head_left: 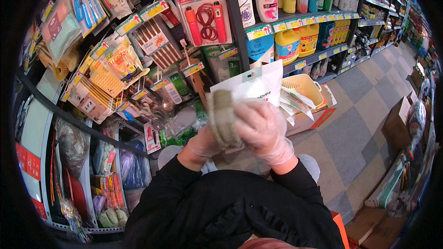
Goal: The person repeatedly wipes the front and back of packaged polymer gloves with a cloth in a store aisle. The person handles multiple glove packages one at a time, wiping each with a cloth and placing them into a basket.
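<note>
Both my hands wear thin clear plastic gloves. My left hand (206,141) is partly hidden behind a grey-green cloth (223,121), which is blurred; its grip cannot be made out. Against the right side of the cloth, my right hand (261,128) has its fingers bent, and it overlaps the lower part of a white plastic package of gloves (252,84). This package stands up just beyond the hands, its hang hole at the top. Which hand bears the package is hidden.
Hooks with packaged goods, among them a red skipping rope (207,22), fill the left. Ahead are bottle shelves (322,16). A cream plastic basket (304,88) sits in a carton (313,121) on the tiled floor. Cardboard boxes (398,121) line the aisle's right side.
</note>
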A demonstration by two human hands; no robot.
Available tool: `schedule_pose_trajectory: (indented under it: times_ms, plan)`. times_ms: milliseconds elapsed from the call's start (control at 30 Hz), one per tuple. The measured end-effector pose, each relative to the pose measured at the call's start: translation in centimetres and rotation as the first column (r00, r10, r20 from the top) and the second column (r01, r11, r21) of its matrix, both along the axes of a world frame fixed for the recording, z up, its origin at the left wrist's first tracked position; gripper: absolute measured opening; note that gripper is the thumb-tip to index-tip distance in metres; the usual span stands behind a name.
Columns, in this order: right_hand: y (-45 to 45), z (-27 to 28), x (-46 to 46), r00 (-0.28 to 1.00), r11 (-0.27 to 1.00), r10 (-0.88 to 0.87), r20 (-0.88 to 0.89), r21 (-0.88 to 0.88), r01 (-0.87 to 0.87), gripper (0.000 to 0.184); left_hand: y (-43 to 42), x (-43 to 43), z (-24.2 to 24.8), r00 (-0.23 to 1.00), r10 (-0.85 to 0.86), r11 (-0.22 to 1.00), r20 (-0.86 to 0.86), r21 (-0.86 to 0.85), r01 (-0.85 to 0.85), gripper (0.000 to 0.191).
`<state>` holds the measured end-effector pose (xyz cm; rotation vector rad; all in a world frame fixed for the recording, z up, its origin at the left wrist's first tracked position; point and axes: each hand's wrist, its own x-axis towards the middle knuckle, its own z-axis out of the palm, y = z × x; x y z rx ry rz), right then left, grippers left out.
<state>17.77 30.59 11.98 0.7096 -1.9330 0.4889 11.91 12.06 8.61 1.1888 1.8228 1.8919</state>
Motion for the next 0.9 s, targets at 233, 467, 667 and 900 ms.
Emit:
schedule_pose_trajectory:
  times_ms: [233,467,667,900]
  plan:
    - [6.4,-3.4,-3.0,0.785,0.774,-0.492,0.376,-0.223,0.592,0.036,0.9,1.3,3.8,0.806,-0.053,0.989,0.59,0.14,-0.037,0.08]
    - [6.5,-2.5,-2.0,0.851,0.785,-0.517,0.091,-0.347,0.514,0.034,1.1,1.6,4.3,0.778,-0.04,0.993,0.627,0.108,-0.036,0.075]
    - [-0.2,0.0,0.3,0.987,0.99,-0.135,0.088,-0.026,0.138,0.034,0.8,0.4,1.7,0.965,0.161,0.983,0.207,-0.119,-0.139,0.072]
    - [5.0,-3.7,-3.9,0.869,0.837,-0.385,0.31,-0.279,0.471,0.031,0.4,0.0,2.5,0.725,-0.08,0.982,0.684,0.181,-0.062,0.076]
